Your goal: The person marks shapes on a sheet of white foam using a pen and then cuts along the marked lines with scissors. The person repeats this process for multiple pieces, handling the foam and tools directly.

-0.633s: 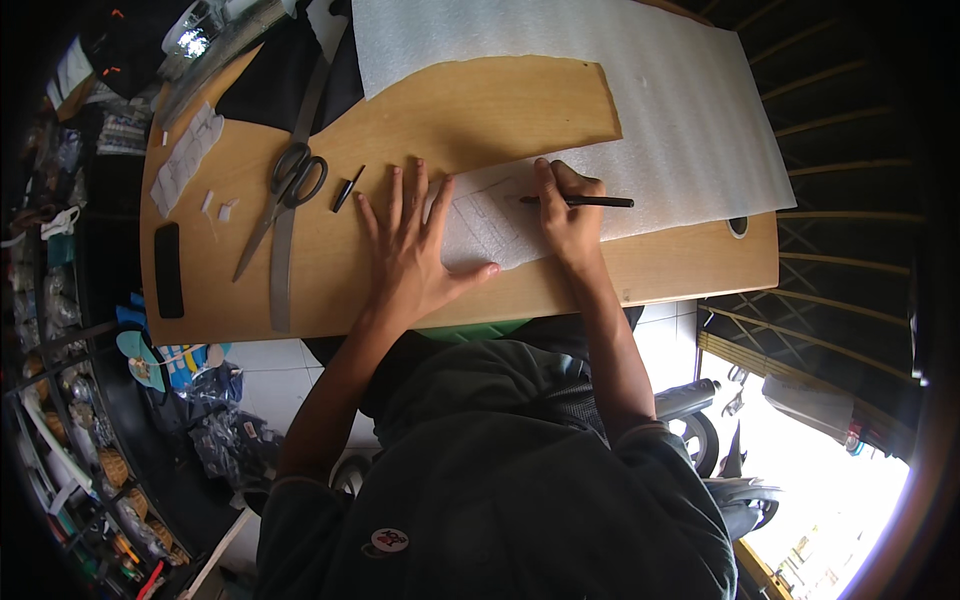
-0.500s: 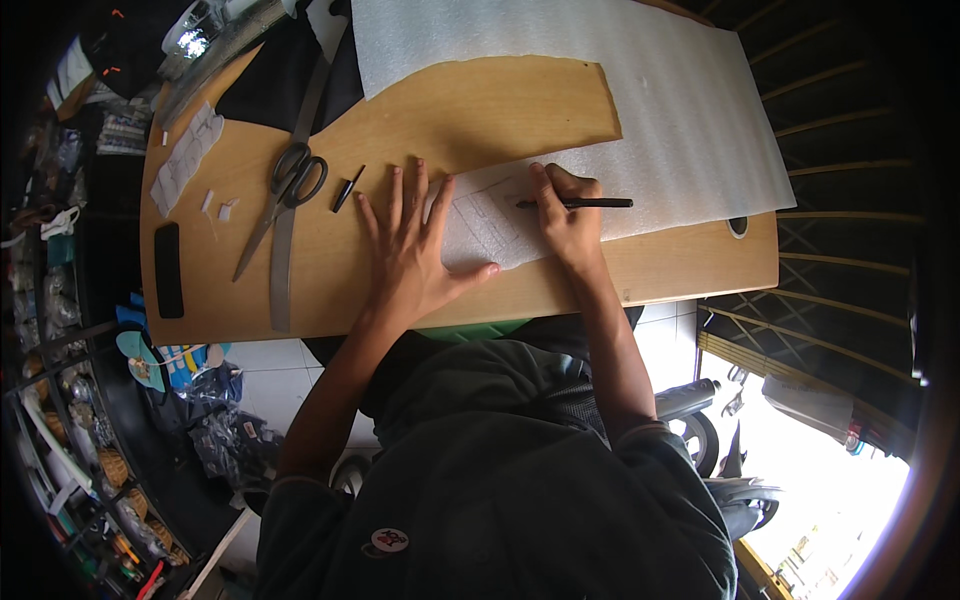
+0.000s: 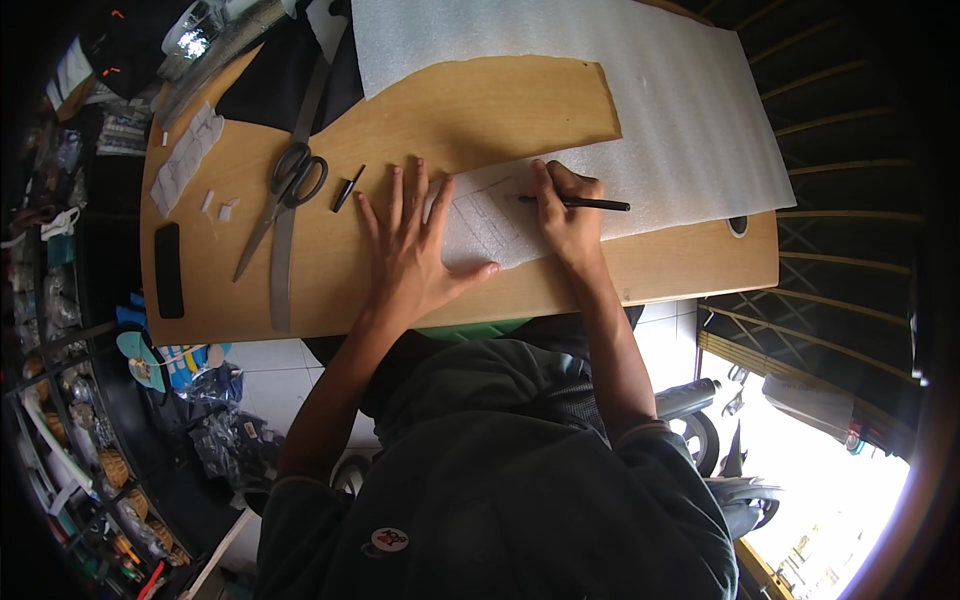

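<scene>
A large sheet of white foam (image 3: 690, 120) lies across the table, with a narrower strip of it reaching left under both hands. Dark drawn lines mark that strip between them. My left hand (image 3: 415, 245) rests flat on the strip's left end and the wood, fingers spread, holding nothing. In my right hand (image 3: 572, 215) is a black pen (image 3: 598, 204), pinched with its tip down at the drawn lines. Left of my left hand lies a black pen cap (image 3: 348, 189). Farther left, dark-handled scissors (image 3: 292, 180) lie partly over a long metal ruler (image 3: 284, 260).
The wooden table (image 3: 480, 105) carries a piece of black material (image 3: 275, 85) at the far left. A white marked scrap (image 3: 187, 160) and small white bits lie near the left edge, above a black oblong piece (image 3: 169, 270). Packed shelves (image 3: 90, 450) stand at left.
The pen has tilted and shifted very slightly in my right hand, and the thumb has moved a little. My left hand stays in place.
</scene>
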Demonstrator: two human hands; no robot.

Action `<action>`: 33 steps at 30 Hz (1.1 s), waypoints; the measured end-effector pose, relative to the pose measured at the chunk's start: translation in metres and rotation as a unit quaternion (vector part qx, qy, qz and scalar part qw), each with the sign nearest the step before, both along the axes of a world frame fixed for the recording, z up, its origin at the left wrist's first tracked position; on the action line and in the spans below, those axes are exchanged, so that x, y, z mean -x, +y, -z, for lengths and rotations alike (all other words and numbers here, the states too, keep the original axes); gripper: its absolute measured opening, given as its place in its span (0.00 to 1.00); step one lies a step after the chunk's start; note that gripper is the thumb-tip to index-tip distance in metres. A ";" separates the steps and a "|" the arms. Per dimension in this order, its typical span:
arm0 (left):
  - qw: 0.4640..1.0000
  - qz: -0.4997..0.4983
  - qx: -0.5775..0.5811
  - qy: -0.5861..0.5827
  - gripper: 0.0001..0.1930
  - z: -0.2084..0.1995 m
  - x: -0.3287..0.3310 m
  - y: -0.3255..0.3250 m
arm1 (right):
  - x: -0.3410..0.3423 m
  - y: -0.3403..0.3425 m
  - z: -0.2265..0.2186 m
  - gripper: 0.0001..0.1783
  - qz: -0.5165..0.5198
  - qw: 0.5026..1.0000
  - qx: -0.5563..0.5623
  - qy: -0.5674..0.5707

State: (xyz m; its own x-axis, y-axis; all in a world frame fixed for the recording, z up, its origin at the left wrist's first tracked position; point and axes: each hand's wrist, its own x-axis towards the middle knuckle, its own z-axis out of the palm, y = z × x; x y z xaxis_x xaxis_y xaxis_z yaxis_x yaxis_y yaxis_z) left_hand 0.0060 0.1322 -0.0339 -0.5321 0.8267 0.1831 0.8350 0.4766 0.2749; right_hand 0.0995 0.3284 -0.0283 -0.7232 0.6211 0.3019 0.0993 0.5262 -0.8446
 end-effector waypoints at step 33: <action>1.000 -0.005 0.000 -0.007 0.60 -0.002 -0.002 0.000 | -0.018 0.003 -0.007 0.22 0.013 0.995 0.096 0.008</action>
State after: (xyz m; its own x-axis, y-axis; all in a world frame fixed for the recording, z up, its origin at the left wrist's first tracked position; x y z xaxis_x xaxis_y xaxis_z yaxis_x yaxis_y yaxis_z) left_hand 0.0076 0.1326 -0.0317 -0.5435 0.8210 0.1750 0.8258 0.4855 0.2870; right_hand 0.1179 0.3310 -0.0216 -0.7028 0.6865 0.1867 0.0962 0.3517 -0.9311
